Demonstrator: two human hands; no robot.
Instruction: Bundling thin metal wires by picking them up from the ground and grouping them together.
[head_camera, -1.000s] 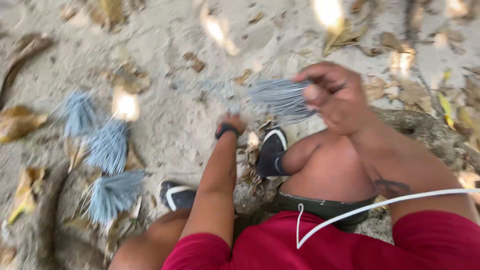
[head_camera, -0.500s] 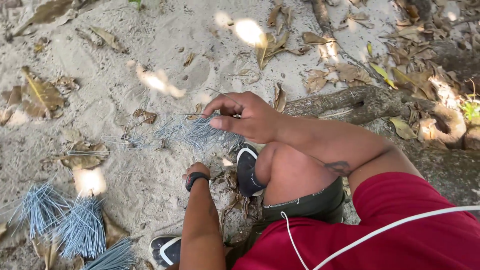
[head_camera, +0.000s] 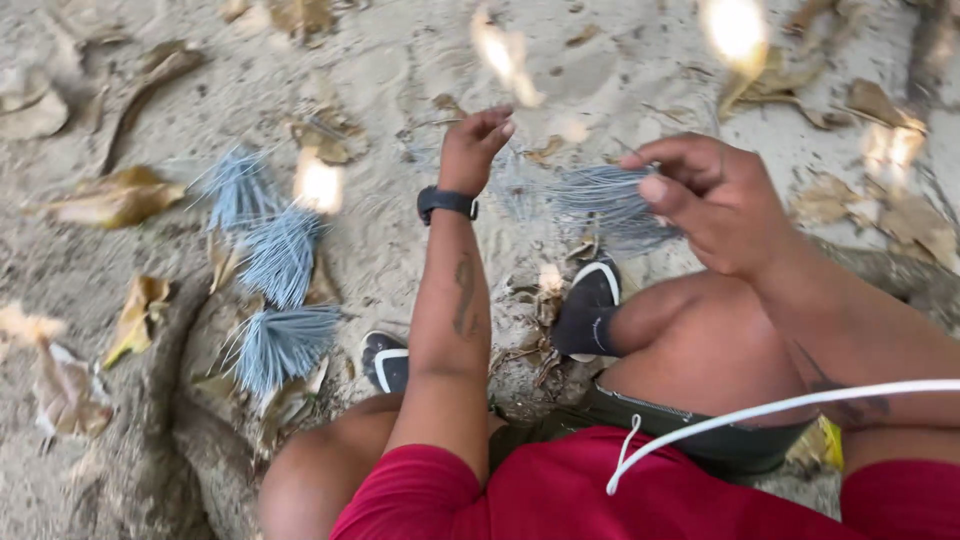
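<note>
Right hand (head_camera: 715, 205) pinches a fanned bundle of thin grey sticks (head_camera: 610, 205). Left hand (head_camera: 475, 150), half-open, empty, reaches just left of it. Finished bundles (head_camera: 280, 300) lie well left on sand (head_camera: 400, 70).

Three bundles of thin grey-blue sticks (head_camera: 272, 270) lie in a row on the sandy ground (head_camera: 400, 90), toward its left side, dry brown leaves (head_camera: 115, 195) further left of them. Right of the bundles, the left hand (head_camera: 478, 145) reaches forward. The right hand (head_camera: 715, 200), further right, has a loose grey-blue stick bundle (head_camera: 605, 200) in its grip, above two dark sandals (head_camera: 590, 300) on the ground.
</note>
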